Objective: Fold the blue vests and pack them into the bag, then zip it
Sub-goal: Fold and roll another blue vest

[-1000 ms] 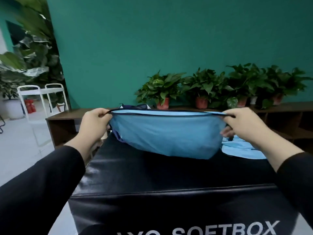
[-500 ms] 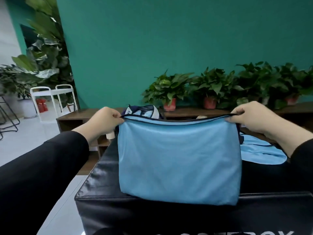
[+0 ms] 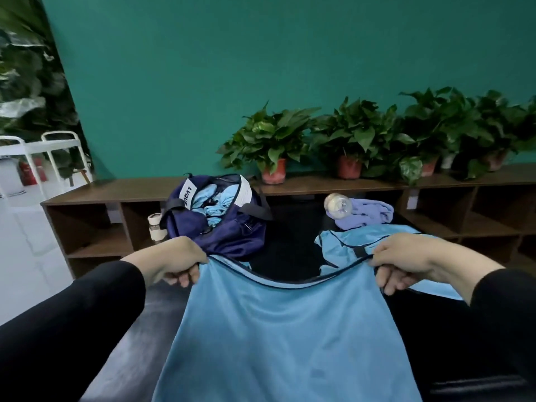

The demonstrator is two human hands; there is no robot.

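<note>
Held vest: a light blue vest (image 3: 287, 338) with dark piping along its top edge, stretched between both hands and hanging down toward the camera over the black surface (image 3: 290, 242).
Left hand: the left hand (image 3: 174, 261) grips the vest's left top corner, fingers curled under the fabric, thumb on top.
Right hand: the right hand (image 3: 406, 264) grips the right top corner in the same way, fingers curled beneath the edge; a black sleeve (image 3: 504, 309) covers the forearm.
Top edge: sags in a shallow curve between the two hands.
Bag: a navy bag (image 3: 226, 224) lies at the far left of the black surface, its mouth open, with light blue fabric bunched inside and a white label on its rim.
Second vest: another blue vest (image 3: 348, 245) lies flat on the surface at the right, beyond the right hand, partly hidden by it.
Purple cloth: a purple cloth (image 3: 365, 216) sits behind the second vest, with a clear bottle (image 3: 338, 203) lying on its side against it.
Shelf: a low brown shelf unit (image 3: 95, 195) runs along the green wall, carrying a row of potted plants (image 3: 272, 146).
Small item: a white cup-like object (image 3: 155, 226) stands left of the bag; its kind cannot be told.
</note>
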